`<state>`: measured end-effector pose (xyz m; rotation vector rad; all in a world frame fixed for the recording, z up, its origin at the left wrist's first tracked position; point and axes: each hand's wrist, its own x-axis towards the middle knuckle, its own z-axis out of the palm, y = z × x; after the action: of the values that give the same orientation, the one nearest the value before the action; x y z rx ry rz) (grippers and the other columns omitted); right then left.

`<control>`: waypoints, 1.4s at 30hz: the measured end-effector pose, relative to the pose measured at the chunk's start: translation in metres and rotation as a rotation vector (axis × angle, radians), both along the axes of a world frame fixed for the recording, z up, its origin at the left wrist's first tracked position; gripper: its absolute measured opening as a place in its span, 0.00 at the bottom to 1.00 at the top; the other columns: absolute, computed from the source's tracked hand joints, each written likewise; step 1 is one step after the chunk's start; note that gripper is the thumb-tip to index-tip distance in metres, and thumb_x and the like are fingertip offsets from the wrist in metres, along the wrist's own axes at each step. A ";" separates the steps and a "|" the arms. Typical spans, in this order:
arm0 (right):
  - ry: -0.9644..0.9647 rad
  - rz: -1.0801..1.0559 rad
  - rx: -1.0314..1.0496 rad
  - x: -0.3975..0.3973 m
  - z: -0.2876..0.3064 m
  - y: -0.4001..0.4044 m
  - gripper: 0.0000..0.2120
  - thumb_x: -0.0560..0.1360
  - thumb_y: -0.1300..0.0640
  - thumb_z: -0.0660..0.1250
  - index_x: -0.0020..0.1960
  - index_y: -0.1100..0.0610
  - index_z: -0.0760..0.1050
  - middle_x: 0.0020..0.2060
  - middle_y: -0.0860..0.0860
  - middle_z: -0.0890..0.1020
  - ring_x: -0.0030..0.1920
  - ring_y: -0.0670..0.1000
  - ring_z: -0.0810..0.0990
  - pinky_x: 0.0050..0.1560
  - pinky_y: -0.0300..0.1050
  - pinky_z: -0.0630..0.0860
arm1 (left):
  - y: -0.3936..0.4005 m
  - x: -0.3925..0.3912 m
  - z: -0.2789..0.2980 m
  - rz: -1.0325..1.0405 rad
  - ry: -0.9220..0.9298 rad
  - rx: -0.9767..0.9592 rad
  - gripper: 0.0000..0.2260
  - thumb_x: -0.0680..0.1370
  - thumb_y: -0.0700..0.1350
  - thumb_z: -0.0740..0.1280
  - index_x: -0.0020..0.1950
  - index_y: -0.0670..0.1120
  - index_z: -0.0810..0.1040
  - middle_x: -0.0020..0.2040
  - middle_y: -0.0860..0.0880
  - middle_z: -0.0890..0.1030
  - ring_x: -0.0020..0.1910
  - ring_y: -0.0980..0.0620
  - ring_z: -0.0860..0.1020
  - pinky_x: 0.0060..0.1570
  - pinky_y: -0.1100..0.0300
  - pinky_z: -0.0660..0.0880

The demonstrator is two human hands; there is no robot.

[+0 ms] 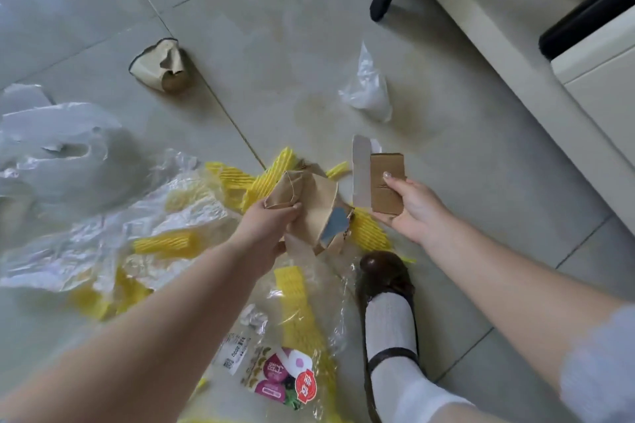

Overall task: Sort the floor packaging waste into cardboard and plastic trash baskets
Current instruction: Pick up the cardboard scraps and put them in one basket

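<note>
— Two loads already: your left hand [275, 220] grips the crumpled brown paper bag [314, 206], your right hand [410, 206] pinches the small flat brown cardboard piece [387, 182] against a white card [360, 175].

— What's next?

— Probably the torn brown paper cup [161, 67], lying on its side well ahead and left of your left fingers. No basket is in view.

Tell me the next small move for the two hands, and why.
Probably carry both loads to the cardboard basket, which is not in view. The left hand already grips crumpled brown paper, and the right hand holds a flat cardboard piece. With both hands full, the crushed paper cup likely waits for a later trip.
</note>
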<state>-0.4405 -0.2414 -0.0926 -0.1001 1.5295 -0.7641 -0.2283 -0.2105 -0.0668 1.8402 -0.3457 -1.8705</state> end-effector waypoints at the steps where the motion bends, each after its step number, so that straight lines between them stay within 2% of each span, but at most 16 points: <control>1: -0.037 -0.009 0.006 -0.001 -0.002 -0.004 0.03 0.76 0.59 0.66 0.50 0.55 0.73 0.50 0.57 0.80 0.50 0.57 0.79 0.52 0.60 0.76 | 0.003 -0.005 -0.002 -0.003 -0.014 0.007 0.11 0.76 0.38 0.67 0.58 0.45 0.77 0.51 0.42 0.82 0.46 0.44 0.81 0.53 0.40 0.77; 4: -0.123 0.004 0.013 0.003 -0.007 -0.015 0.06 0.76 0.60 0.66 0.53 0.57 0.73 0.50 0.58 0.80 0.50 0.57 0.80 0.41 0.57 0.78 | 0.004 -0.014 -0.012 0.007 -0.080 0.006 0.07 0.75 0.40 0.68 0.51 0.48 0.77 0.52 0.42 0.82 0.52 0.41 0.80 0.55 0.37 0.75; 9: -0.166 0.040 0.029 0.009 -0.014 -0.022 0.04 0.76 0.60 0.66 0.51 0.58 0.74 0.47 0.58 0.81 0.49 0.57 0.81 0.46 0.57 0.79 | 0.005 -0.021 -0.022 0.017 -0.170 -0.010 0.08 0.73 0.44 0.69 0.51 0.51 0.77 0.51 0.44 0.82 0.51 0.42 0.81 0.53 0.40 0.77; 13: -0.221 0.035 0.026 0.004 -0.016 -0.023 0.13 0.76 0.60 0.65 0.60 0.60 0.72 0.50 0.60 0.81 0.48 0.58 0.82 0.43 0.58 0.81 | 0.002 -0.032 -0.023 -0.021 -0.188 -0.042 0.09 0.72 0.45 0.70 0.50 0.52 0.75 0.49 0.47 0.81 0.50 0.45 0.80 0.54 0.44 0.78; 16: -0.223 0.056 0.009 0.001 -0.015 -0.026 0.10 0.76 0.59 0.65 0.57 0.57 0.73 0.48 0.57 0.81 0.47 0.56 0.81 0.40 0.57 0.81 | -0.002 -0.034 -0.021 -0.012 -0.224 -0.092 0.08 0.74 0.42 0.69 0.45 0.54 0.73 0.46 0.48 0.79 0.46 0.48 0.78 0.50 0.50 0.76; 18: -0.232 0.036 -0.018 -0.006 -0.014 -0.028 0.09 0.76 0.58 0.65 0.56 0.56 0.73 0.49 0.56 0.81 0.48 0.55 0.81 0.42 0.59 0.80 | -0.004 -0.025 -0.016 0.008 -0.224 -0.122 0.07 0.74 0.42 0.69 0.48 0.51 0.74 0.48 0.45 0.80 0.47 0.46 0.79 0.49 0.49 0.77; 21: -0.246 -0.030 -0.073 -0.017 -0.012 -0.031 0.06 0.76 0.61 0.64 0.54 0.57 0.74 0.47 0.56 0.81 0.48 0.55 0.81 0.44 0.58 0.80 | -0.006 0.000 -0.006 0.083 -0.195 -0.131 0.16 0.70 0.42 0.72 0.56 0.47 0.73 0.53 0.42 0.80 0.50 0.42 0.80 0.53 0.44 0.78; 24: -0.264 -0.033 -0.129 -0.023 -0.010 -0.031 0.05 0.76 0.64 0.62 0.51 0.58 0.75 0.44 0.56 0.82 0.44 0.54 0.83 0.46 0.55 0.79 | -0.008 0.027 0.006 0.151 -0.096 -0.140 0.16 0.75 0.37 0.68 0.61 0.41 0.70 0.53 0.40 0.79 0.47 0.44 0.81 0.46 0.49 0.79; 28: -0.307 0.029 -0.162 -0.023 -0.009 -0.030 0.08 0.76 0.66 0.61 0.52 0.57 0.75 0.45 0.56 0.83 0.42 0.52 0.84 0.49 0.54 0.79 | -0.004 0.051 0.018 0.162 0.048 -0.153 0.06 0.77 0.36 0.63 0.51 0.40 0.77 0.42 0.42 0.83 0.36 0.50 0.83 0.40 0.54 0.81; 30: -0.326 0.059 -0.169 -0.020 -0.008 -0.029 0.09 0.76 0.67 0.61 0.50 0.56 0.76 0.42 0.54 0.85 0.41 0.51 0.85 0.49 0.53 0.79 | -0.001 0.060 0.022 0.188 0.098 -0.156 0.07 0.78 0.36 0.61 0.51 0.43 0.77 0.38 0.46 0.84 0.34 0.51 0.83 0.37 0.56 0.81; 34: -0.357 0.093 -0.165 -0.009 -0.005 -0.029 0.09 0.76 0.66 0.61 0.52 0.56 0.75 0.43 0.55 0.85 0.43 0.54 0.84 0.48 0.56 0.80 | 0.005 0.077 0.027 0.271 0.116 -0.164 0.07 0.77 0.37 0.60 0.53 0.43 0.76 0.37 0.47 0.83 0.34 0.52 0.83 0.34 0.58 0.81; 38: -0.338 0.152 -0.167 0.008 -0.001 -0.037 0.09 0.76 0.66 0.61 0.50 0.54 0.74 0.37 0.52 0.85 0.36 0.50 0.85 0.36 0.43 0.82 | 0.007 0.090 0.026 0.337 0.119 -0.203 0.07 0.78 0.37 0.59 0.54 0.43 0.74 0.37 0.47 0.84 0.34 0.52 0.83 0.33 0.58 0.80; 40: -0.340 0.192 -0.173 0.018 0.004 -0.047 0.10 0.76 0.66 0.61 0.50 0.53 0.74 0.36 0.51 0.85 0.35 0.49 0.84 0.33 0.41 0.81 | 0.006 0.097 0.026 0.371 0.123 -0.218 0.08 0.79 0.37 0.59 0.54 0.43 0.75 0.38 0.46 0.84 0.36 0.51 0.83 0.33 0.57 0.80; 42: -0.349 0.251 -0.203 0.033 0.011 -0.063 0.11 0.75 0.66 0.61 0.54 0.54 0.73 0.39 0.52 0.85 0.37 0.49 0.85 0.35 0.42 0.81 | 0.000 0.106 0.026 0.418 0.123 -0.235 0.09 0.79 0.37 0.59 0.56 0.42 0.75 0.42 0.45 0.84 0.38 0.50 0.84 0.35 0.54 0.81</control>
<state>-0.4076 -0.3041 -0.0813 -0.2898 1.0828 -0.6921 -0.1226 -0.2100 -0.0410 1.4972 -0.1188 -1.5714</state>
